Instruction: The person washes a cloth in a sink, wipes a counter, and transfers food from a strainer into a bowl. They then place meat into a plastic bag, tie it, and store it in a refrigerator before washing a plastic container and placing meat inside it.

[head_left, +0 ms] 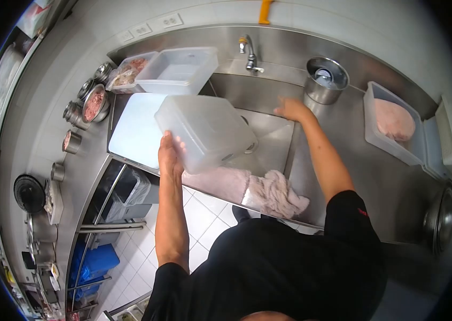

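My left hand grips a translucent plastic container by its near left edge. The container is tilted over the left part of the steel sink, its bottom facing up toward me. Over the sink's right side hovers my right hand, fingers stretched out and holding nothing visible. A white cutting board lies left of the container and is partly covered by it. Along the sink's front edge rests a crumpled pinkish cloth.
Behind the sink is a faucet, with a steel pot to its right. One plastic tub holds a large pale pink block. Another tub, meat in a tub and a meat bowl stand left.
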Available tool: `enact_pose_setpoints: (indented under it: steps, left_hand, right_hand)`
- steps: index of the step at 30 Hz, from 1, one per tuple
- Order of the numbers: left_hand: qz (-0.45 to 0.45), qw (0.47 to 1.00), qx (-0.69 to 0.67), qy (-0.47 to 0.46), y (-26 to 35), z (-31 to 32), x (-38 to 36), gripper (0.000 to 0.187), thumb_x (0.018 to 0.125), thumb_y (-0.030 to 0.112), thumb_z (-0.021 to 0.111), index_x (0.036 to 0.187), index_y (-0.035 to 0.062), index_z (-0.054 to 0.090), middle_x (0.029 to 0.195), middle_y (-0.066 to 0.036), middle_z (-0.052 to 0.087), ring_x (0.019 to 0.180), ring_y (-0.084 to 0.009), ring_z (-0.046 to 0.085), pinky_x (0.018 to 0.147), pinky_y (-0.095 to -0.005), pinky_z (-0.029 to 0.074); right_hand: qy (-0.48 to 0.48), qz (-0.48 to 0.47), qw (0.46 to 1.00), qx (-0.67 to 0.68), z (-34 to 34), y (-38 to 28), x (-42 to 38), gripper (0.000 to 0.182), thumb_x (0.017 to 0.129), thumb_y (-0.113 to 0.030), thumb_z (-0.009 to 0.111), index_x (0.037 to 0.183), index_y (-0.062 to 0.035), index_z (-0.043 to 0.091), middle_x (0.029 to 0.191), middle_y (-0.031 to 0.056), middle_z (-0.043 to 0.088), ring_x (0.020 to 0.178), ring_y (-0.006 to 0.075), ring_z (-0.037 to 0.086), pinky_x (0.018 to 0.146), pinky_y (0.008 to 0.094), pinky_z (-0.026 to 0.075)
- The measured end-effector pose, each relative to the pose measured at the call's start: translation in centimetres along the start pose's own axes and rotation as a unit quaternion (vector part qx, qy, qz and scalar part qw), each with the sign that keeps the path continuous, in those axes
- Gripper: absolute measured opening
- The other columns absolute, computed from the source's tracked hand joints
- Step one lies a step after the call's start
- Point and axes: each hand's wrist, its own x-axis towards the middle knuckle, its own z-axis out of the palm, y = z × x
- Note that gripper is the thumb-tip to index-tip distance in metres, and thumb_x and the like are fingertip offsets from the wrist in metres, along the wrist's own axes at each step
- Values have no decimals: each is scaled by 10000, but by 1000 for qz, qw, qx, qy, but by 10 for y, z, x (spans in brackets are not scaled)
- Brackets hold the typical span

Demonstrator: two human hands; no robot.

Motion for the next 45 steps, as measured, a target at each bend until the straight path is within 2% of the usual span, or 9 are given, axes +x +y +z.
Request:
enact_pose_setpoints:
  steps: [10, 14, 16, 20, 25, 29, 37, 42, 45]
  left_hand:
    - [-45, 976, 157, -141, 37, 31, 25, 483, 969, 474, 507, 1208, 56, 546, 794, -61, 599, 579, -145, 567, 531, -293, 482]
    - [-71, 974, 81, -198, 25, 68, 38, 441, 977, 411, 525, 1217, 42, 510, 871, -75, 607, 622, -163, 597, 575, -302, 522]
    - [-97, 961, 56, -253, 17, 93, 50, 424, 979, 378, 535, 1223, 35, 485, 902, -68, 604, 654, -169, 612, 579, -301, 527]
    - [-161, 953, 51, -253, -16, 148, 74, 340, 988, 301, 501, 1177, 26, 438, 925, -103, 604, 711, -214, 644, 626, -341, 569]
    - [-217, 936, 20, -276, -49, 190, 101, 228, 956, 147, 464, 1138, 12, 440, 940, -133, 603, 774, -253, 663, 673, -371, 592]
    - [-192, 935, 33, -295, -77, 215, 118, 196, 936, 134, 469, 1105, 35, 486, 953, -122, 614, 776, -229, 655, 682, -375, 577]
    - [-117, 919, 230, -298, -81, 211, 140, 261, 926, 229, 545, 1122, 75, 624, 971, -46, 662, 883, -158, 629, 694, -271, 483]
    - [121, 787, 504, -336, -98, 155, 160, 532, 895, 360, 595, 1330, 57, 541, 1155, -167, 662, 1098, -290, 613, 922, -368, 472]
    - [79, 732, 629, -251, -114, 87, 174, 633, 865, 396, 588, 1356, 11, 481, 1274, -250, 569, 1185, -392, 548, 1010, -437, 426]
  right_hand:
    - [159, 205, 962, 87, 35, 4, 199, 492, 836, -255, 636, 1233, 26, 569, 1210, 254, 596, 1138, 362, 581, 970, 410, 458]
    - [245, 197, 880, 355, 19, -24, 210, 388, 845, -250, 571, 1100, 33, 648, 1026, 251, 672, 1008, 373, 647, 881, 429, 486]
    - [273, 115, 914, 276, 28, -19, 234, 404, 850, -294, 597, 1091, 26, 650, 943, 233, 682, 930, 352, 667, 846, 426, 492]
    - [192, 11, 945, 264, 12, -61, 186, 472, 862, -376, 625, 1143, 4, 626, 856, 224, 673, 853, 345, 674, 831, 434, 488]
    - [3, -95, 991, 91, -34, -99, 71, 509, 877, -334, 608, 1270, -18, 541, 1053, 236, 642, 975, 358, 627, 891, 440, 473]
    - [236, -124, 939, -216, -3, -98, 36, 451, 869, -237, 585, 1289, -79, 540, 1098, 226, 625, 1038, 349, 608, 916, 495, 461]
    - [181, 0, 961, -206, -18, -102, 48, 380, 841, -115, 543, 1219, -99, 574, 930, 182, 664, 883, 392, 660, 803, 522, 506]
    - [190, 89, 968, -135, -8, -75, 32, 380, 825, -153, 555, 1194, -74, 592, 941, 232, 673, 928, 413, 644, 829, 487, 500]
    - [163, 179, 968, -61, 6, -47, 10, 406, 792, -183, 586, 1174, -48, 618, 1008, 249, 671, 970, 412, 637, 851, 468, 496]
